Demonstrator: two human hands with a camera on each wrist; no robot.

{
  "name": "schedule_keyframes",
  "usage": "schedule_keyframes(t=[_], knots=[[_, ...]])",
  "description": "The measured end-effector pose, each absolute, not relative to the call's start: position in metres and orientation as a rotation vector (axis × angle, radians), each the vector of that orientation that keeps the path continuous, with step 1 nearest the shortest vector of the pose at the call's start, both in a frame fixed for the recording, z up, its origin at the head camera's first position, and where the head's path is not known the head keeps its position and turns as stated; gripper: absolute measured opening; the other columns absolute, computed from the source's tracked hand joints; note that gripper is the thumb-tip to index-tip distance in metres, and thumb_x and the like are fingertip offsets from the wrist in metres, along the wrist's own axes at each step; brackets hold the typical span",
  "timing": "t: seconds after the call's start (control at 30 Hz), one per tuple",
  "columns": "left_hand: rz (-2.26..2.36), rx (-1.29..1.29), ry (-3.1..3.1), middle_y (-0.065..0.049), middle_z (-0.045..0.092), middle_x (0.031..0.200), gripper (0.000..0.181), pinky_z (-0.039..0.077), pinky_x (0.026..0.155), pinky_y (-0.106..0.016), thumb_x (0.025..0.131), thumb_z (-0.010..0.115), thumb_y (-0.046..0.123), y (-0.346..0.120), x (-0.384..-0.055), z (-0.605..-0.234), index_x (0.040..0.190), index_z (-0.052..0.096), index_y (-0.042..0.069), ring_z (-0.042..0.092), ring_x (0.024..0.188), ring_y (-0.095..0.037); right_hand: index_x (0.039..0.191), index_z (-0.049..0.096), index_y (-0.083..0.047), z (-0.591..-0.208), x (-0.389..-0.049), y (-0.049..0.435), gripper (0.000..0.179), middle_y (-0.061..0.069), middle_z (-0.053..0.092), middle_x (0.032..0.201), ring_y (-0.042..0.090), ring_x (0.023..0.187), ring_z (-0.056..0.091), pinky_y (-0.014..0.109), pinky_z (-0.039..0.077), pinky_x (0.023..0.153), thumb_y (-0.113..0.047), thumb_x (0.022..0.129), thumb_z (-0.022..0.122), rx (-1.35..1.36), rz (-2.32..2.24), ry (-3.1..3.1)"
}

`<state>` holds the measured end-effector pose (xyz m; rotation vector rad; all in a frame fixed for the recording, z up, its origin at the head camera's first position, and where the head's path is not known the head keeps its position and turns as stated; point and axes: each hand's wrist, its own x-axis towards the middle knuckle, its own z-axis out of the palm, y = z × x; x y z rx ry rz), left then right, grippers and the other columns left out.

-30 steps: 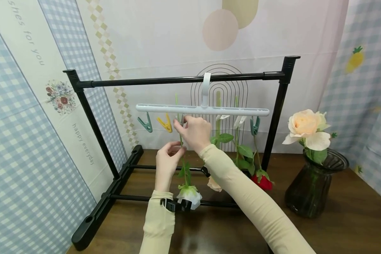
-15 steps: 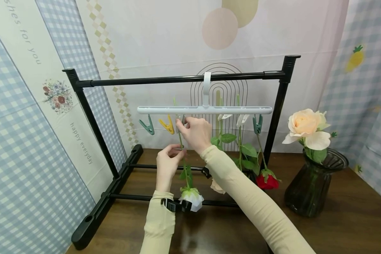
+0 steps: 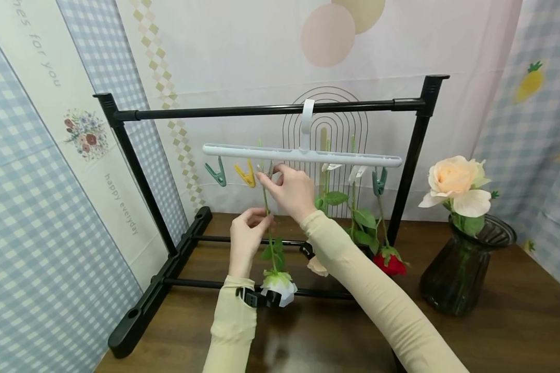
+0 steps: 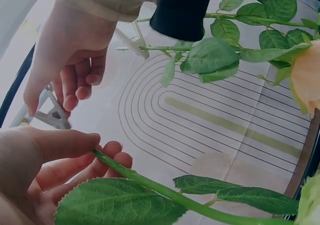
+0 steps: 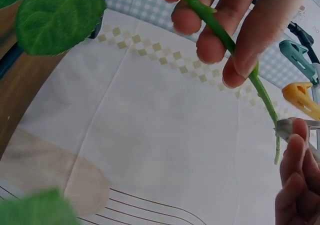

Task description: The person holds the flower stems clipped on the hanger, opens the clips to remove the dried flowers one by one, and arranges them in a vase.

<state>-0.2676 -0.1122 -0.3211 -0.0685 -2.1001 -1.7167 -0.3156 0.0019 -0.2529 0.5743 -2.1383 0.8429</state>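
Observation:
A white rose (image 3: 280,289) hangs head down, and my left hand (image 3: 247,233) pinches its green stem (image 4: 165,190) between thumb and fingers. Above it, my right hand (image 3: 295,194) pinches a grey clip (image 5: 287,129) under the pale blue hanger (image 3: 242,151). In the right wrist view the stem's cut end passes at the clip's mouth; whether the clip bites on it, I cannot tell. Left of that clip hang a yellow clip (image 3: 246,174) and a green clip (image 3: 217,172), both without flowers.
The hanger hooks over a black rack's top bar (image 3: 214,111). On its right side hang a red rose (image 3: 389,263) and a peach rose (image 3: 317,266), partly hidden by the right sleeve. A dark glass vase (image 3: 455,280) with a peach rose (image 3: 455,184) stands at the right.
The hanger was level half a second ago and now tilts slightly, its left end higher. Both hands keep their places on the stem and the clip. The head view has shifted a little.

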Motion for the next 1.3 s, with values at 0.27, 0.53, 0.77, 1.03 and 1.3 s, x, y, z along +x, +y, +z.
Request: schedule_keyframes(t=[0.27, 0.53, 0.77, 1.03, 1.3], knots=[[-1.751, -0.062, -2.123, -0.012, 0.069, 0.077, 0.013, 0.047, 0.063, -0.025, 0.079, 0.067, 0.018, -0.120, -0.265, -0.320, 0.091, 0.067, 0.011, 0.065, 0.068, -0.024, 0.105, 0.061, -0.015, -0.259, -0.296, 0.014, 0.040, -0.004, 0.066, 0.065, 0.004, 0.044, 0.051, 0.022, 0.034, 0.040, -0.049, 0.086, 0.050, 0.567, 0.915, -2.241], [-1.866, -0.028, -2.127, -0.017, 0.069, 0.080, 0.014, 0.051, 0.061, -0.026, 0.079, 0.067, 0.012, -0.122, -0.256, -0.316, 0.092, 0.066, 0.007, 0.066, 0.063, -0.022, 0.104, 0.061, -0.014, -0.275, -0.271, 0.029, 0.020, -0.005, 0.065, 0.070, 0.005, 0.056, 0.055, 0.020, 0.039, 0.047, -0.025, 0.088, 0.054, 0.780, 0.828, -2.117], [-1.784, -0.078, -2.226, -0.014, 0.069, 0.074, 0.015, 0.047, 0.057, -0.026, 0.079, 0.066, 0.010, -0.125, -0.252, -0.317, 0.092, 0.066, 0.004, 0.065, 0.061, -0.024, 0.094, 0.064, -0.011, -0.287, -0.269, 0.037, 0.016, 0.002, 0.063, 0.097, 0.015, 0.091, 0.058, 0.030, 0.043, 0.081, -0.006, 0.080, 0.056, 1.155, 0.416, -1.832], [-1.408, -0.086, -2.539, -0.003, 0.070, 0.077, 0.013, 0.048, 0.064, -0.027, 0.078, 0.067, 0.019, -0.135, -0.243, -0.314, 0.091, 0.067, 0.015, 0.064, 0.068, -0.015, 0.095, 0.064, -0.016, -0.301, -0.275, 0.032, 0.017, -0.001, 0.062, 0.100, 0.016, 0.096, 0.056, 0.031, 0.041, 0.087, -0.008, 0.081, 0.059, 1.263, 0.089, -1.725], [-1.152, -0.198, -2.729, 0.006, 0.069, 0.075, 0.008, 0.047, 0.069, -0.030, 0.079, 0.065, 0.020, -0.136, -0.234, -0.308, 0.087, 0.068, 0.021, 0.061, 0.069, -0.008, 0.091, 0.064, -0.016, -0.312, -0.280, 0.030, 0.009, -0.002, 0.062, 0.096, 0.015, 0.090, 0.056, 0.031, 0.041, 0.085, -0.013, 0.082, 0.062, 1.270, -0.005, -1.694]])
